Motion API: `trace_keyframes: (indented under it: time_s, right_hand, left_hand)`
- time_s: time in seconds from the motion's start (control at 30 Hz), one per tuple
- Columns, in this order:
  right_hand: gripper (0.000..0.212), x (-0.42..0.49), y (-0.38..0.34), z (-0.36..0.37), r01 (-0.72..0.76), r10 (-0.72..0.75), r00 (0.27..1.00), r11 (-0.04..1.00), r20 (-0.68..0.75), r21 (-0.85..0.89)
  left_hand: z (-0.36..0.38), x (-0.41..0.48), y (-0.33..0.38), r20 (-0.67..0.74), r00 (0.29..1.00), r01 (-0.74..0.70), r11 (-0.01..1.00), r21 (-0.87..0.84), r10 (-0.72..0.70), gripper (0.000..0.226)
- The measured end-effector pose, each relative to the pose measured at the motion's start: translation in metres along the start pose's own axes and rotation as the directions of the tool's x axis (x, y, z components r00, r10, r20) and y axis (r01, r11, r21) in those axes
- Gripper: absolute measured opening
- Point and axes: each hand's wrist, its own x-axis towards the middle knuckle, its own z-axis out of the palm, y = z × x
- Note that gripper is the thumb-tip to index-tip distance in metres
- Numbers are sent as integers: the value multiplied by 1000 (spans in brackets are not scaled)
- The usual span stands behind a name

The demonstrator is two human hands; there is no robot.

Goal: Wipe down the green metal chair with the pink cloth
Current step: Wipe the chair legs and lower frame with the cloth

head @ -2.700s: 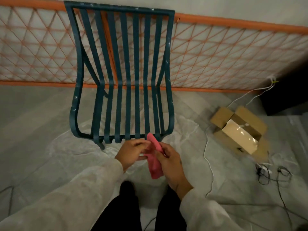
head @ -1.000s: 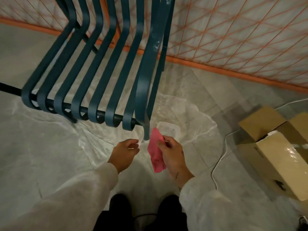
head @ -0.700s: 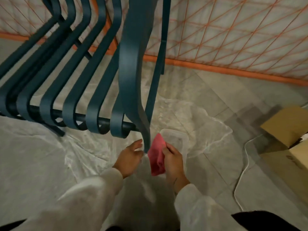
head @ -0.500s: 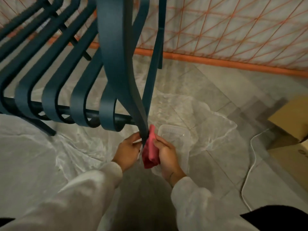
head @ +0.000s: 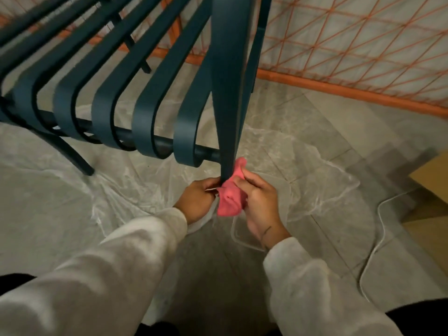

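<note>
Right hand (head: 259, 197) pinches the pink cloth (head: 230, 198) round the chair (head: 228, 81) slat's end; left hand (head: 197, 198) grip I cannot tell. Best squeeze firmly, then drag upward.

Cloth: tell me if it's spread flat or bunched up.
Bunched, not spread: the cloth is crumpled around the chair bar's lower end, gripped by the right hand, the left hand pinching its edge.

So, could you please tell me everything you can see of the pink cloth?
The pink cloth is soft, crumpled fabric bunched against the tip of the end strip of the green metal chair. The right hand grips it, its loose end hanging below. The left hand touches its left edge; whether it pinches is unclear.
</note>
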Motion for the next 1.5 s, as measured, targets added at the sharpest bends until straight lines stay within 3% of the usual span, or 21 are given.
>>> trace_keyframes:
  time_s: [0.17,0.4,0.8,0.93,1.13,1.27,1.5]
  right_hand:
    - [41,-14,4,0,-18,17,999,999,42,31]
    - [37,-25,-1,20,-27,36,997,991,-68,133]
    - [33,-67,-52,38,67,-73,997,915,-1,398]
    - [30,-68,-47,39,144,-137,990,950,-42,278]
    - [30,-63,-41,43,187,-175,976,978,-129,89]
    - [27,-73,-55,48,296,-287,948,954,-134,48]
    - [28,-85,-66,48,510,-521,852,848,-47,-142]
  left_hand:
    - [-2,-5,7,94,996,8,1000,0,-8,38]
    - [-24,-8,5,202,979,-15,991,135,-13,43]
    - [-37,-17,24,94,982,-165,986,22,162,26]
    - [-43,-12,24,112,983,-161,980,117,148,22]
    - [-41,-20,37,112,979,-192,953,233,169,35]
    - [-43,-23,38,82,990,-131,967,219,116,23]
    - [-44,-31,39,116,990,-101,971,216,78,38]
